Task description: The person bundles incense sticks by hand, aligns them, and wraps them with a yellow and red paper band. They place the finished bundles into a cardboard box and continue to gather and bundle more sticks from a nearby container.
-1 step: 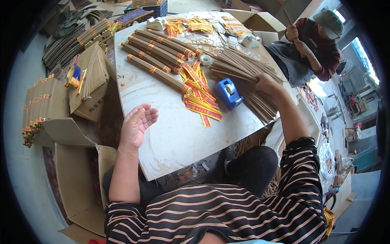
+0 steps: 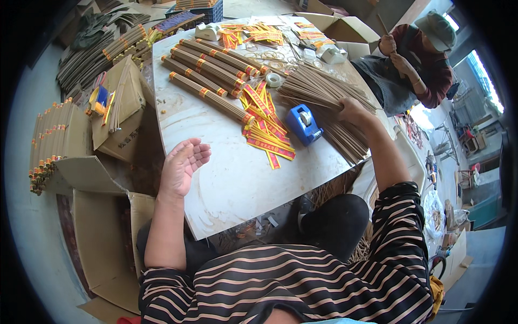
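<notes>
White table (image 2: 226,186), left hand (image 2: 183,166) half-uncurled and empty, right hand (image 2: 356,112) touching brown sticks (image 2: 315,86), grip unclear

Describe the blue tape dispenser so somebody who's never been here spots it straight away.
Start with the white table and find the loose brown sticks under the person's right hand. Between those sticks and the scattered red and yellow strips sits the tape dispenser. It is chunky and bright blue, unlike the thin strips and sticks beside it.
</notes>
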`<state>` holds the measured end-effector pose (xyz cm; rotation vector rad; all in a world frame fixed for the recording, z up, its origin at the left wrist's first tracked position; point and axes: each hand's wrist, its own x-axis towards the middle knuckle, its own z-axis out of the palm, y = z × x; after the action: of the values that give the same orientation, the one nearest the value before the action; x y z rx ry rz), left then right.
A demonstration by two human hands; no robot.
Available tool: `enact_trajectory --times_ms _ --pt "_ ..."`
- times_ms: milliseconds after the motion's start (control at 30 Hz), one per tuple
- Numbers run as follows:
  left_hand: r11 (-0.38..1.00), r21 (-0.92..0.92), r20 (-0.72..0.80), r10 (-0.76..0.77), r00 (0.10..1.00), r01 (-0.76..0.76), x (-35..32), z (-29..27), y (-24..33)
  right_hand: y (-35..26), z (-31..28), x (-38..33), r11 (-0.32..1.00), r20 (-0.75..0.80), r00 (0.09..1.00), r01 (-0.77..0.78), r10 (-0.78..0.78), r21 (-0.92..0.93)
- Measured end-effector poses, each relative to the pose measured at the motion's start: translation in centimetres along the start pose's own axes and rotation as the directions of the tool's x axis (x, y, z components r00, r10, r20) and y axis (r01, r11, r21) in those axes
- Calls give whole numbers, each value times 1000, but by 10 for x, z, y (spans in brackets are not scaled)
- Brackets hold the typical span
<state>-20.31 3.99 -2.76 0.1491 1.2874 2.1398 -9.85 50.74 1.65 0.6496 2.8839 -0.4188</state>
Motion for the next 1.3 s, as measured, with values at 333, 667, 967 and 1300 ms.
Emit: enact_trajectory --times_ms 333,667,967,1300 --pt "1000 10 -26 -5 1000 5 -4 -1 1 -7 -6 -7 994 -20 995 -102 101 -36" --pt "1000 7 13 6 1000 -6 -5 -1 1 -11 -42 -17 949 -11 995 -92 100 303" --pt "994 106 417 -29 908 -18 -31 45 -4 -137 -32 -108 307 261 877 -138 -403 942" --pt "881 -469 288 219 932 -62 -63 83 6 -242 65 -175 162 486 565 -526 -667 835"
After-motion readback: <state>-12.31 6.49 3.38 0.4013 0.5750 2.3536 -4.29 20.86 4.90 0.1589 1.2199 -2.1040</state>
